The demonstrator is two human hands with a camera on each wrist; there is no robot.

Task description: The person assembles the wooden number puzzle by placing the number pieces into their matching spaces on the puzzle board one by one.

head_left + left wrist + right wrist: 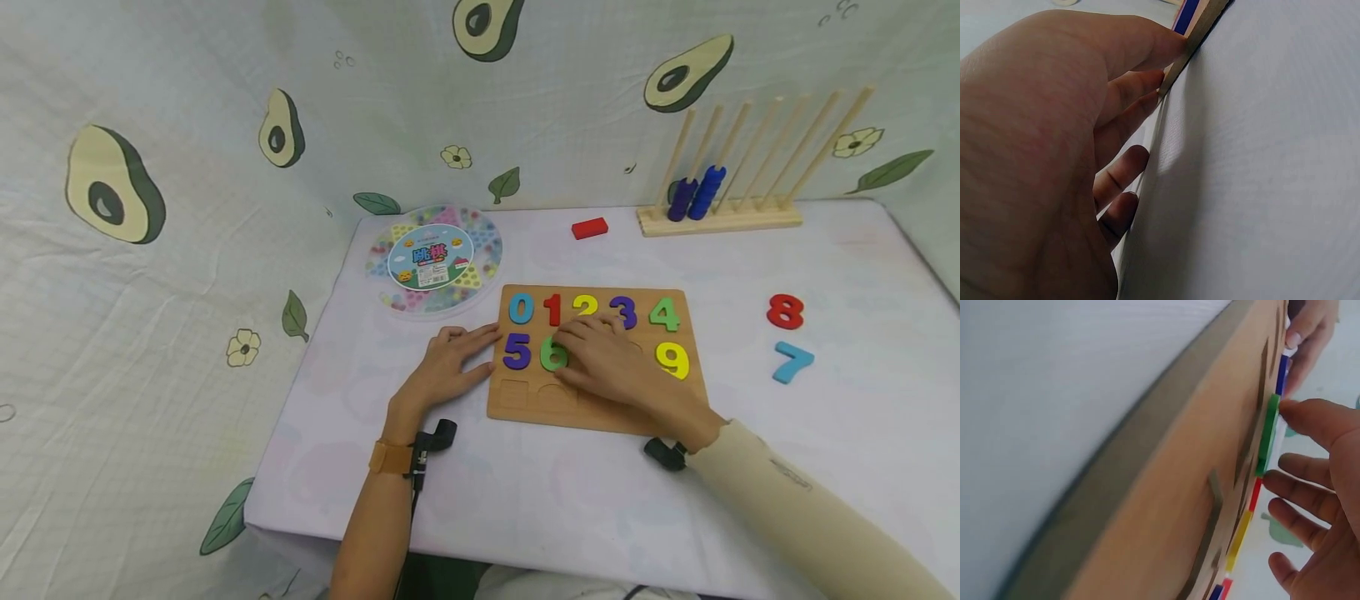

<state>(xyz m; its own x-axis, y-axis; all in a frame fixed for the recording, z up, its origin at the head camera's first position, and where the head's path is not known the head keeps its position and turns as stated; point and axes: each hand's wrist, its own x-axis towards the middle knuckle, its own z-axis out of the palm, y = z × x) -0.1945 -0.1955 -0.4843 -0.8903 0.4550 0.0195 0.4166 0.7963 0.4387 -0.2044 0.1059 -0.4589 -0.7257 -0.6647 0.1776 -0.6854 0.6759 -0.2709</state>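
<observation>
**Right hand (611, 360) at the 6 (546, 353)**

Thumb and finger pinch the 6 at opposite ends, a grip that probably keeps it aligned. To the left, the left hand (444, 367), fingers apart, touches the edge of the board (535, 377), presumably to steady it. Under the right fingertips, the 6 lies on the board, green and thick.

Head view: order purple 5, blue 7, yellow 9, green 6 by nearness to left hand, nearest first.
1. Purple 5: board's left end
2. Green 6: just right of 5
3. Yellow 9: board's right end
4. Blue 7: on tabletop, right of board
</observation>
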